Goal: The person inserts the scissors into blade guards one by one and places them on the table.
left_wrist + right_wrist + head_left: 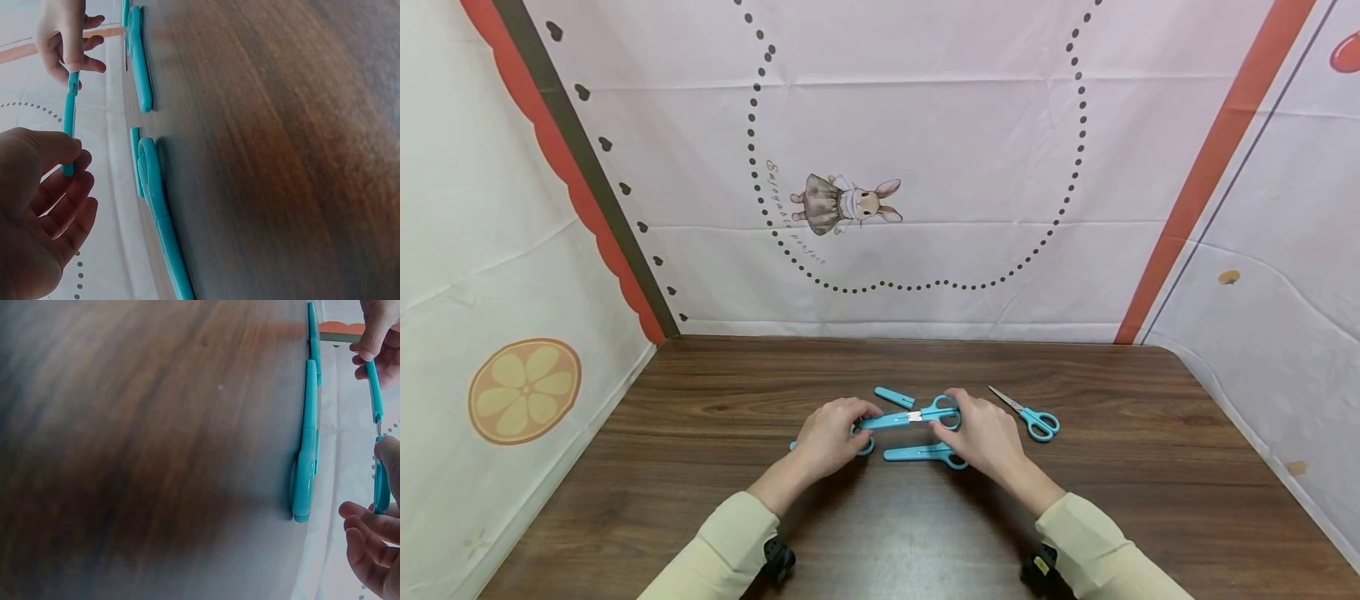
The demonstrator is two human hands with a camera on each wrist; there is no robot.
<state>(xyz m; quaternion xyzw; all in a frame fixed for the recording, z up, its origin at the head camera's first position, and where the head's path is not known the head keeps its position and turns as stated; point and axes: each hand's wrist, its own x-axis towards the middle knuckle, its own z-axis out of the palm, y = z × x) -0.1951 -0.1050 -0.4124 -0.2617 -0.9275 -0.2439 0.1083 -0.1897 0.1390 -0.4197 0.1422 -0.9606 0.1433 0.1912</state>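
Both hands are clamped on 1 pair of light-blue scissors (pixel 931 414), which is held up off the wood-grain surface (pixel 910 533), in front of the person and between the hands. The left hand (pixel 831 432) pinches the far end of the blue cap (pixel 887 422) between thumb and finger, its other fingers loosely bent in the left wrist view. The right hand (pixel 987 435) grips the handle loops at the other end. A short stretch of bright metal shows between cap and handles, so the cap covers the blades only in part. 3 more pairs of blue scissors lie on the surface: a capped pair (pixel 916 453) just on the near side of the held pair, with its loops partly behind the right hand; a second capped pair (pixel 867 447) by the left hand, which hides much of it from the head view; and an uncovered pair (pixel 1032 416) to the right, its slim blades pointing away and to the left. A loose cap (pixel 894 397) rests just beyond the held scissors. Behind the surface hangs a pale cloth (pixel 985 167) printed with a rabbit (pixel 842 204).
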